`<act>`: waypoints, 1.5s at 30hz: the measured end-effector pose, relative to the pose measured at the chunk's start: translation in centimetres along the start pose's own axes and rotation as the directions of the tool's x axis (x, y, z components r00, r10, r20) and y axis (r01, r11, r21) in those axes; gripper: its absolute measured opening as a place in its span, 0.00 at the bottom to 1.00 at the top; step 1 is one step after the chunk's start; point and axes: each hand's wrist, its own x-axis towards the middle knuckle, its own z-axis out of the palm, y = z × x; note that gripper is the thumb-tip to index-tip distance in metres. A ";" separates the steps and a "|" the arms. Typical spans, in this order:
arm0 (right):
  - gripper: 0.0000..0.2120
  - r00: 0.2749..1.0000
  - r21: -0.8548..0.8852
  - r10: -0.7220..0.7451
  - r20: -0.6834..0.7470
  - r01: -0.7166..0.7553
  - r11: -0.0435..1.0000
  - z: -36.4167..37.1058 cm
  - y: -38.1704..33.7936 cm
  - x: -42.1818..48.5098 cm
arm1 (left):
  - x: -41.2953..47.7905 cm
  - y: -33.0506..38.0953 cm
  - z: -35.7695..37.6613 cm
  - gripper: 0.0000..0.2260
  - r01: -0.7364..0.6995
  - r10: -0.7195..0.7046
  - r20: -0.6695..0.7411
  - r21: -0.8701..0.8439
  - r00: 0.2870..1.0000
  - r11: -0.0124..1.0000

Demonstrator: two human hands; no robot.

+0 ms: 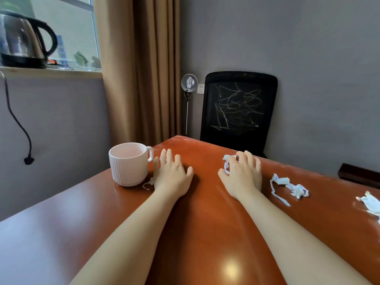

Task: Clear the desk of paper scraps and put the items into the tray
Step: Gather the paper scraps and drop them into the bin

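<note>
surface (205,223): glossy red-brown, both forearms reach across it.
edge scrap (370,202): crumpled, at the right frame edge, untouched.
strip scrap (287,185): torn strip plus a wad, just right of the right hand, lying loose.
thread scrap (148,184): tiny, between the mug base and the left wrist, partly hidden.
left hand (172,175): flat on the surface, fingers straight, grip holds nothing, just beside the mug handle.
right hand (241,177): fingers curled down, grip closing thumb and forefinger on the pinched scrap (226,161), which lies on the surface under the fingertips.
mug (128,165): white, ribbed, upright near the left edge, looks empty.
tray (358,174): dark box at the far right, likely the tray, only its corner shows and the inside is hidden.
step: gather scraps, early, since three more lie loose.
how: pinch the whole wad, not one tail, so it doesn't tear. Sweep the strip scrap into the same grip before lifting. Keep the left hand off the mug handle.
risk: the thread scrap is easy to miss.
chair (238,103): black, scribbled back, behind the surface.
kettle (22,38): on the sill, far left.
</note>
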 end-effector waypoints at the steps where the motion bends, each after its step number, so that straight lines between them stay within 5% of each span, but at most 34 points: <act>1: 0.24 0.999 -0.006 0.017 0.033 -0.017 1.000 0.3 0.0 0.6 | 0.5 0.1 0.2 0.27 -0.001 0.001 -0.019 0.023 1.000 1.000; 8: 0.26 0.967 0.046 0.050 0.249 -0.063 0.997 1.5 0.0 2.5 | 1.8 0.2 0.7 0.28 0.073 -0.075 0.038 0.060 0.996 0.996; 22: 0.08 0.999 0.248 -0.054 0.005 0.051 0.967 -0.3 -0.3 -0.2 | -1.9 0.5 -1.4 0.14 -0.073 0.074 -0.089 0.020 0.993 0.997; 31: 0.07 0.998 0.320 -0.054 -0.034 0.062 0.945 -1.9 -0.1 -4.3 | -6.4 -0.5 -3.6 0.11 -0.077 0.084 -0.124 0.055 0.989 0.995; 39: 0.22 1.000 0.138 0.017 0.011 -0.018 0.990 -3.1 0.3 -7.1 | -9.7 -2.5 -5.3 0.12 -0.014 0.027 -0.192 0.067 0.981 0.998; 45: 0.31 0.979 0.296 0.077 0.190 -0.132 0.946 -3.3 0.8 -7.8 | -9.5 -3.4 -5.1 0.24 0.158 -0.157 -0.128 -0.005 0.979 0.987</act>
